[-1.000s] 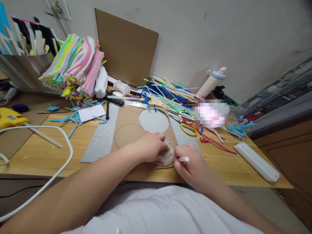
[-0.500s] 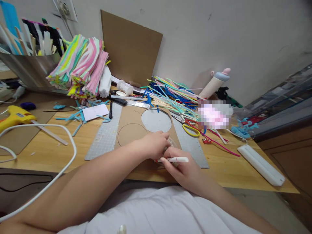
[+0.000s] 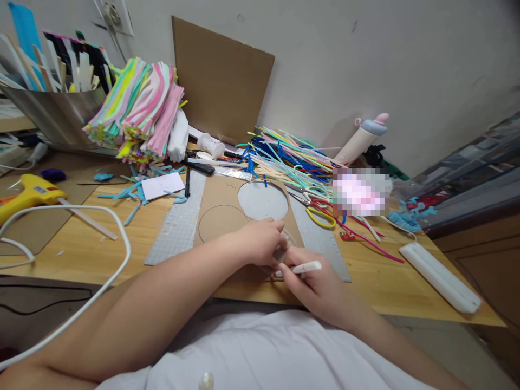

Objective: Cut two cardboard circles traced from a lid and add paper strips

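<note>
Wooden desk point(image 3: 377, 287): our curled R hand point(image 3: 313, 278) grips white pen point(image 3: 307, 267), axis approx. L–R, by clear disc point(image 3: 290, 238) under half-bent L hand point(image 3: 265, 241) (grip unclear).

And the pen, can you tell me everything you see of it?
The pen is slim and white, looks like plastic, and shows red near its left end. The right hand grips it, partly hiding it. It slants, with the red end lower in the picture, near the clear disc on the cardboard. Whether its tip touches the cardboard cannot be told.
</note>
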`<state>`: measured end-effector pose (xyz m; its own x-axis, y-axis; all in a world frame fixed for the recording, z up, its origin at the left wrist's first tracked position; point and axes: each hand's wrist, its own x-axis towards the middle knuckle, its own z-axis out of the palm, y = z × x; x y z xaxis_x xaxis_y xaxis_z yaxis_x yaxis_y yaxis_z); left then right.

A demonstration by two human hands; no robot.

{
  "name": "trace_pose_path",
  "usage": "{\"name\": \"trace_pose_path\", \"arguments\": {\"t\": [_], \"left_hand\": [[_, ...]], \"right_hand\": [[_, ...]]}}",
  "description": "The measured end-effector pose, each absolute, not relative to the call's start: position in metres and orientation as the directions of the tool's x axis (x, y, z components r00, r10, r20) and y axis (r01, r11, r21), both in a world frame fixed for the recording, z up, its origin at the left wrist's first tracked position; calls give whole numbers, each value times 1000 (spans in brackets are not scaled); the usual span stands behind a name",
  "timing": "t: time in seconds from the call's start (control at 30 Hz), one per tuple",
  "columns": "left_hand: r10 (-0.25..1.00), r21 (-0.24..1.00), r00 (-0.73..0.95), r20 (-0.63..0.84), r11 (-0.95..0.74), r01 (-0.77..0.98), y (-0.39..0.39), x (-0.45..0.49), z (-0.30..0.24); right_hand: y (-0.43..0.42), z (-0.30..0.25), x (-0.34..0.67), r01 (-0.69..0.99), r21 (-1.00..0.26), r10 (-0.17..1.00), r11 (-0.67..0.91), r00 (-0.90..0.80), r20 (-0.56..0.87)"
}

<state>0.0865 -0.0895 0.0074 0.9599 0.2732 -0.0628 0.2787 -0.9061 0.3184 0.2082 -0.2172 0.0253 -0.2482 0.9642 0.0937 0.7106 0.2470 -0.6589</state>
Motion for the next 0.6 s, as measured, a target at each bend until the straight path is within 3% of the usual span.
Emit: {"name": "trace_pose_path", "arguments": {"t": [0.3, 0.43, 0.6], "left_hand": [[272, 308, 959, -75, -909, 281, -91, 86, 10], [268, 300, 959, -88, -911, 282, -91, 85, 13], [298, 263, 947, -120, -910, 320, -99, 83, 23]], "right_hand": [[-218, 24, 209, 701, -661, 957, 267, -276, 94], [-219, 25, 224, 729, -644, 971, 232, -211, 110], [-218, 33, 248, 660, -717, 949, 223, 21, 314]]}}
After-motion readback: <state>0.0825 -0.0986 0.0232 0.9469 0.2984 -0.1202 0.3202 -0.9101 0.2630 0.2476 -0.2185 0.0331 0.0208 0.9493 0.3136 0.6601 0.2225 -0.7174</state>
